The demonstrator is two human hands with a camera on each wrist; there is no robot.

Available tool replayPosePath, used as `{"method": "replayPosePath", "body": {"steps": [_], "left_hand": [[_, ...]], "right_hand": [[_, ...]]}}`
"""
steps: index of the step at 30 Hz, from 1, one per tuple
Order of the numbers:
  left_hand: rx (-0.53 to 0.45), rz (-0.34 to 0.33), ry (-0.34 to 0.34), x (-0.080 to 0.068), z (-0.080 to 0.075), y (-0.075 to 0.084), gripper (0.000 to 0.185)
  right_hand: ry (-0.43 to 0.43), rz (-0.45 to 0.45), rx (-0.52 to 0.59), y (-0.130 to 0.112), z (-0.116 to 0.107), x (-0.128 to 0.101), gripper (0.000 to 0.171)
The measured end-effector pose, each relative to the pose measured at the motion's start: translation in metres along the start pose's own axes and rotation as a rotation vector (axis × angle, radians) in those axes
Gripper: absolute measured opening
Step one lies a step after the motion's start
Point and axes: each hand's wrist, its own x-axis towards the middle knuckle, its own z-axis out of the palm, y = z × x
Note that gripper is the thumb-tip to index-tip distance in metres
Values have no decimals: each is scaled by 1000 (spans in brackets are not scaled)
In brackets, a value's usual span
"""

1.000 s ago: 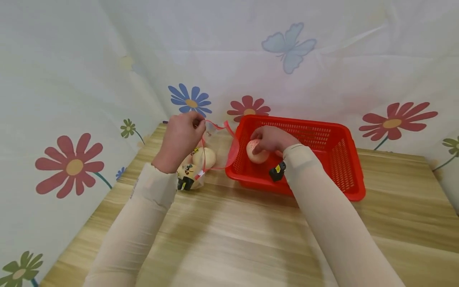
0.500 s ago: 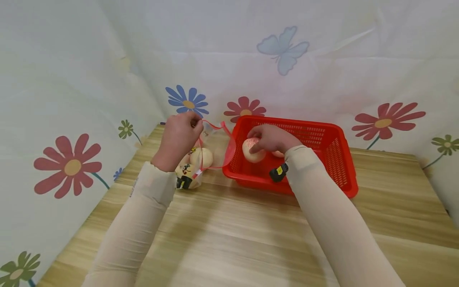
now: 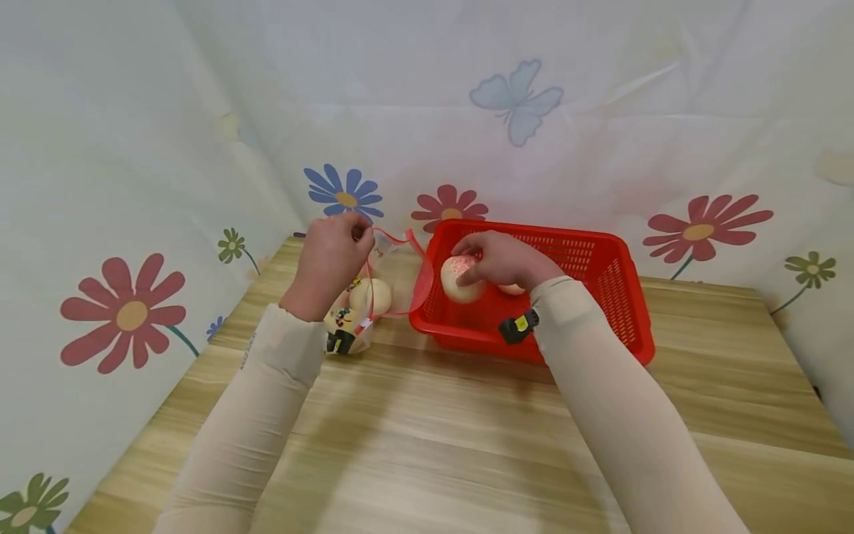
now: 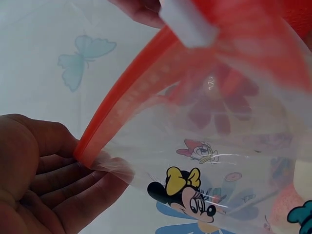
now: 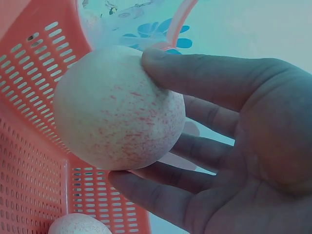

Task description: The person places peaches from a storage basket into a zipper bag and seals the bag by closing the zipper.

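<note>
My left hand [image 3: 331, 256] pinches the red zip edge of a clear cartoon-printed bag [image 3: 387, 285] and holds it up off the table; the same bag [image 4: 214, 161] fills the left wrist view, its edge between my fingers [image 4: 63, 165]. A pale peach [image 3: 370, 295] lies inside the bag. My right hand [image 3: 503, 259] grips a pale, red-speckled peach [image 3: 457, 278] over the left end of the red basket [image 3: 600, 297]. Close up, my fingers [image 5: 214, 83] wrap that peach [image 5: 117, 107]. Another peach [image 5: 78, 225] lies on the basket floor [image 5: 29, 195].
A wooden table [image 3: 434, 445] carries the bag and the basket. Flower-and-butterfly printed cloth [image 3: 514, 96] hangs close behind and on the left. A small black and yellow device [image 3: 519, 326] sits on my right wrist.
My right hand has lifted the speckled peach up and a little leftward, toward the bag's mouth. The left hand keeps the bag's edge raised.
</note>
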Motion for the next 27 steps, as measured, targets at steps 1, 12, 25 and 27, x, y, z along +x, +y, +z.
{"method": "replayPosePath", "body": {"steps": [1,12,25,27], "left_hand": [[2,3,4,0,0,0,24],[16,8,12,0,2,-1,23],[33,-12,2,-1,3,1,22],[31,-19,-2,-1,3,1,22]], "right_hand": [[0,-3,2,0,0,0,55],[35,-55,32,-9,3,-7,55],[99,-146,85,-25,15,-6,52],[109,-148,63,-26,17,-5,54]]}}
